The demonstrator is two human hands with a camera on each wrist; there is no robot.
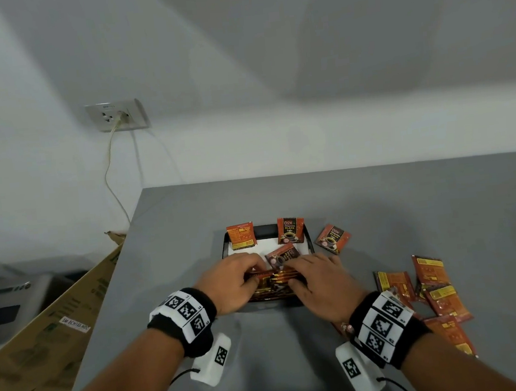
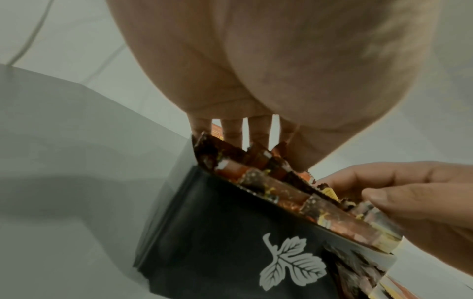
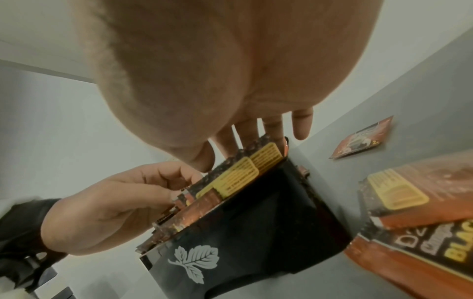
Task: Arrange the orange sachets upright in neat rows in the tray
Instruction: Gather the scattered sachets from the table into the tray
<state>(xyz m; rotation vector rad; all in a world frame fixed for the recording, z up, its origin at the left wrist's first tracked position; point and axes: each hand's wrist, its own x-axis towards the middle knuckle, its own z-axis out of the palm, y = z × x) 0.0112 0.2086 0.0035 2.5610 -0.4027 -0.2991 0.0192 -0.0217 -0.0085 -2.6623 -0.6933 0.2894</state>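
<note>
Head: left hand (image 1: 230, 284) and right hand (image 1: 315, 284) lay together over packed sachets (image 1: 274, 283) standing at the near end of the tray (image 1: 266, 229); loose sachets (image 1: 432, 285) lay right of it. Left wrist alone showed the right thumb and forefinger pinching their tops; right wrist, the left fingers (image 3: 158, 188) curled onto them.

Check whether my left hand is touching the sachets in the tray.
Touching: the right wrist view shows the left hand pinching the sachets by their top edges.

Likely an office: grey machine (image 1: 5, 298), cardboard box (image 1: 58, 325), wall socket (image 1: 116, 116).
</note>
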